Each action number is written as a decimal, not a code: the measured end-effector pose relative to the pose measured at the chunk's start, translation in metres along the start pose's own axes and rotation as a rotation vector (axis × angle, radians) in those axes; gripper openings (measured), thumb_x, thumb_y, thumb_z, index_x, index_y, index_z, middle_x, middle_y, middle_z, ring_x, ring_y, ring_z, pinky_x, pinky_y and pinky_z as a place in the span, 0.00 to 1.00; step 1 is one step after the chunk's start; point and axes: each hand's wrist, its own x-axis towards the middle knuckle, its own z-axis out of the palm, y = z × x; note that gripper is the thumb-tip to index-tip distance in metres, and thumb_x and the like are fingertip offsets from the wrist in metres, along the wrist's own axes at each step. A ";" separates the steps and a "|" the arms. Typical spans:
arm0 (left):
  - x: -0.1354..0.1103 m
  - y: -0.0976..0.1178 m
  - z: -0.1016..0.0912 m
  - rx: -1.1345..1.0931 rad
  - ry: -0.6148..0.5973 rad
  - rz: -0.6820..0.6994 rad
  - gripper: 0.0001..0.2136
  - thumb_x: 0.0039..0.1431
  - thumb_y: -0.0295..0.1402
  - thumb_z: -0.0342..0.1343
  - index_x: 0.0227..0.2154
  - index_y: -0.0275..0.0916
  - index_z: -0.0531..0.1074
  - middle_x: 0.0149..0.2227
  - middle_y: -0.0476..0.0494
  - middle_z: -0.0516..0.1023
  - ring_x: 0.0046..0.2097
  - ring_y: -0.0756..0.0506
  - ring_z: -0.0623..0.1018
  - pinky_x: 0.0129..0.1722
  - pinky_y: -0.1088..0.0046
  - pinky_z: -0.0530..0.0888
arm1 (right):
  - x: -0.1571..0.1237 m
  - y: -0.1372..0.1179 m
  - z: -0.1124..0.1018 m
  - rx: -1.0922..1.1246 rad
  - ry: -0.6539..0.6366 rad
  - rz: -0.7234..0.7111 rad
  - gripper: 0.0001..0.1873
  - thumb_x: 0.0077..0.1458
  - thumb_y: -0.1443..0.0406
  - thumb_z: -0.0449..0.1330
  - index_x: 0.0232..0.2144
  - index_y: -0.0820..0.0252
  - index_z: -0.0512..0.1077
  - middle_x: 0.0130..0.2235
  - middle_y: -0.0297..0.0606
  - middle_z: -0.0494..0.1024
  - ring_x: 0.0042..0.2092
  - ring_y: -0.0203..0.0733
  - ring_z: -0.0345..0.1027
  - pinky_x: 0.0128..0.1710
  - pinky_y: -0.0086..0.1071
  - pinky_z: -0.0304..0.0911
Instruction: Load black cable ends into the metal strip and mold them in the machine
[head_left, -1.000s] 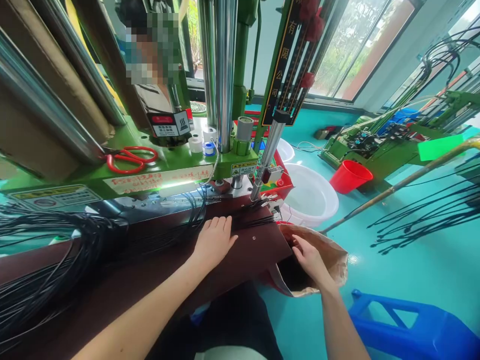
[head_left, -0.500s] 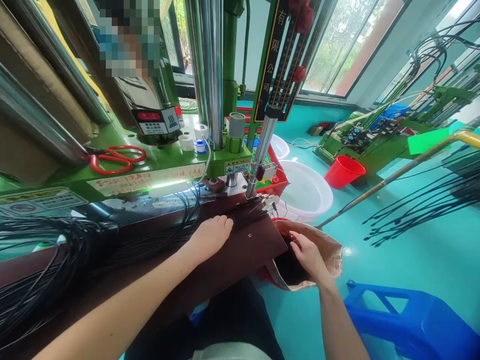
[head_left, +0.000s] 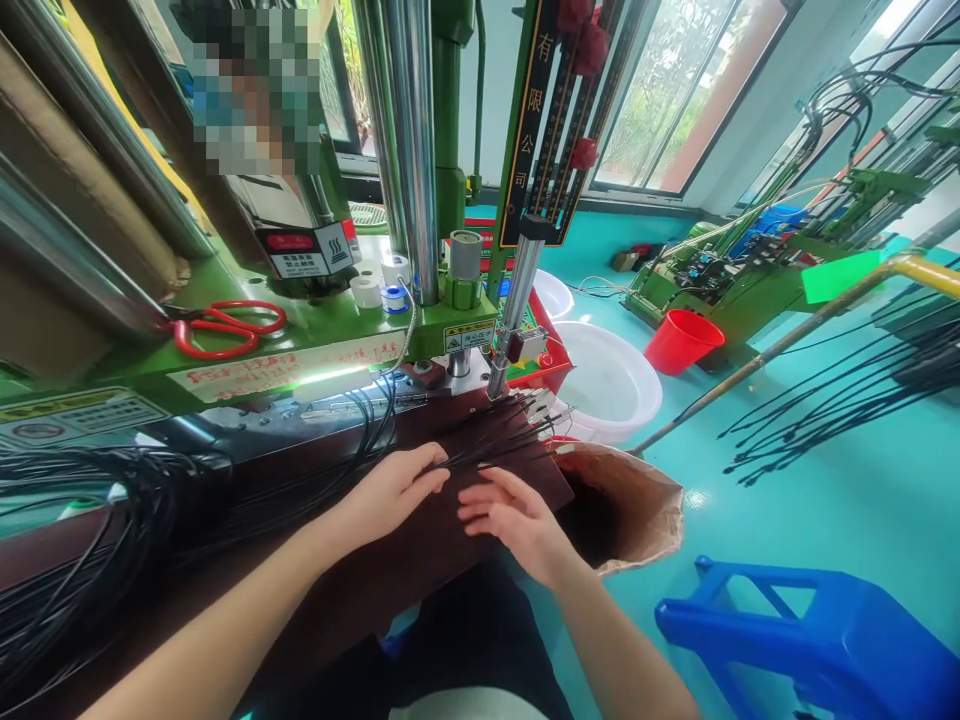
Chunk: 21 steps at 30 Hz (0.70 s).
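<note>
A loose bunch of thin black cables (head_left: pixel 495 442) runs across the brown work board (head_left: pixel 525 480). My left hand (head_left: pixel 401 490) is closed around part of this bunch, its thumb and fingers pinching the cables from the near side. Their far ends, with small light pieces (head_left: pixel 541 408), stick out past the right of the hand. Just to the right, my right hand (head_left: pixel 521 522) hovers over the board with its fingers apart and nothing visible in them. A thick coil of black cable (head_left: pixel 142 520) lies at the left of the board.
A green press (head_left: pixel 315 350) stands behind the board, bearing red-handled scissors (head_left: pixel 225 330) and tape rolls (head_left: pixel 394 298). Beside the board's right end are a paper sack (head_left: pixel 652 500) and a white tub (head_left: pixel 611 380). A blue stool (head_left: pixel 817 620) stands at the lower right.
My right hand has come out from over the paper sack, moving left to beside my left hand. The left hand now pinches cables that are lifted and fanned toward the right.
</note>
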 end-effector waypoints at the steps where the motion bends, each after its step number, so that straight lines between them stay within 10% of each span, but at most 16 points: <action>1: -0.001 0.000 0.001 -0.019 -0.013 -0.002 0.12 0.59 0.39 0.40 0.27 0.38 0.63 0.25 0.52 0.68 0.27 0.51 0.67 0.28 0.75 0.63 | 0.007 0.001 0.005 0.083 -0.002 -0.039 0.22 0.48 0.65 0.61 0.47 0.52 0.65 0.42 0.39 0.75 0.43 0.43 0.70 0.43 0.41 0.64; 21: 0.002 -0.012 0.027 0.301 0.091 0.080 0.14 0.61 0.38 0.38 0.36 0.40 0.68 0.31 0.47 0.76 0.33 0.48 0.75 0.34 0.74 0.66 | 0.036 -0.005 -0.003 0.248 0.488 -0.320 0.03 0.40 0.70 0.64 0.21 0.61 0.73 0.25 0.34 0.77 0.28 0.35 0.69 0.31 0.29 0.64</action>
